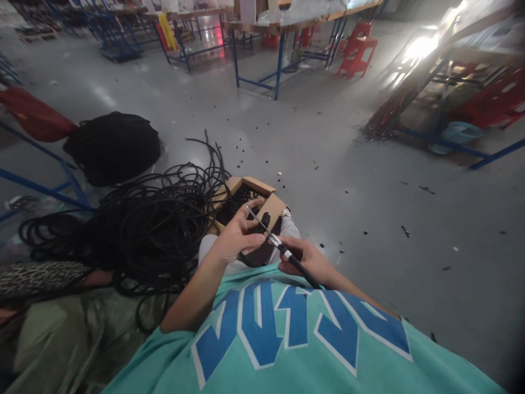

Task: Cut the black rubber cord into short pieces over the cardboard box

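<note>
My right hand [307, 258] is closed around a black cable [305, 272] that has a white band near its end. From the cable's pale end [275, 239] a thin, silvery strip [257, 220] points up and left, across the fingers of my left hand [240, 236]. The left thumb and fingers are curled close to that strip. A small black ribbed piece [266, 220] shows right by the left fingertips; whether they grip it is unclear. Just beyond the hands, between my legs, an open cardboard box [273, 210] contains many small black pieces [246, 195].
Loose black cable [151, 219] lies heaped at my left, beside a large black coil [115, 148]. Another person's patterned sleeve [41, 279] appears at the lower left. Small black scraps litter the grey floor [328, 180]. Blue-legged tables [262, 27] and red stools [359, 52] stand farther back.
</note>
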The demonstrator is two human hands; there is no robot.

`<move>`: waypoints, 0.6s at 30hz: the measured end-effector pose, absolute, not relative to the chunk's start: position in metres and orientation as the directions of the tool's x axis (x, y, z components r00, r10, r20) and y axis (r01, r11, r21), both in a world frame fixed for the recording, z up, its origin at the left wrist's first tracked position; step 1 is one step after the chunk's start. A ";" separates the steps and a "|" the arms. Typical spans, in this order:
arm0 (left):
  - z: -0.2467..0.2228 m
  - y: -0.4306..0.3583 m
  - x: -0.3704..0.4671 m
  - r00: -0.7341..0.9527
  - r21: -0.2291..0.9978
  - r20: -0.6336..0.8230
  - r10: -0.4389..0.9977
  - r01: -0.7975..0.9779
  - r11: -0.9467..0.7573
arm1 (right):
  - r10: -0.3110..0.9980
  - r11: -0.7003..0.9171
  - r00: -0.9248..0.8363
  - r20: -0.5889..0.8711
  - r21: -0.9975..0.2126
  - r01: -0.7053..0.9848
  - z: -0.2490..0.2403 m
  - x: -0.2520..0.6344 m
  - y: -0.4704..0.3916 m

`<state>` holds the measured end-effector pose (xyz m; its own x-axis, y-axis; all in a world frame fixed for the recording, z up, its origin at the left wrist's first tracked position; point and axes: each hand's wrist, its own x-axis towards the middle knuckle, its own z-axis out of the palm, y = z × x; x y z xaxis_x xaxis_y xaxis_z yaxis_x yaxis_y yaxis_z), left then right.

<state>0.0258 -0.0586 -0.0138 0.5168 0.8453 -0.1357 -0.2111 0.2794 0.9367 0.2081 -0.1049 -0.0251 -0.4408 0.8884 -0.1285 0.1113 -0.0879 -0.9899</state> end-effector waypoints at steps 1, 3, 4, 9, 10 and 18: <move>-0.015 -0.055 0.022 0.591 0.936 -0.144 0.794 -0.181 0.304 | 0.883 -0.097 -0.447 -0.141 -0.988 0.121 -0.024 0.208 -0.105; -0.016 -0.049 0.015 0.676 0.944 -0.153 0.721 -0.116 0.308 | 0.874 -0.118 -0.458 -0.165 -0.985 0.129 -0.022 0.206 -0.106; -0.016 -0.047 0.013 0.697 0.951 -0.155 0.700 -0.086 0.296 | 0.867 -0.131 -0.466 -0.174 -0.984 0.125 -0.022 0.206 -0.106; -0.013 -0.040 0.011 0.712 0.978 -0.165 0.682 0.027 0.209 | 0.852 -0.168 -0.490 -0.186 -0.982 0.081 -0.024 0.205 -0.106; -0.013 -0.040 0.011 0.711 0.981 -0.160 0.685 0.035 0.193 | 0.851 -0.174 -0.490 -0.189 -0.982 0.076 -0.024 0.205 -0.106; -0.013 -0.039 0.011 0.695 0.989 -0.144 0.705 0.076 0.127 | 0.848 -0.252 -0.470 -0.244 -0.967 0.048 -0.026 0.202 -0.106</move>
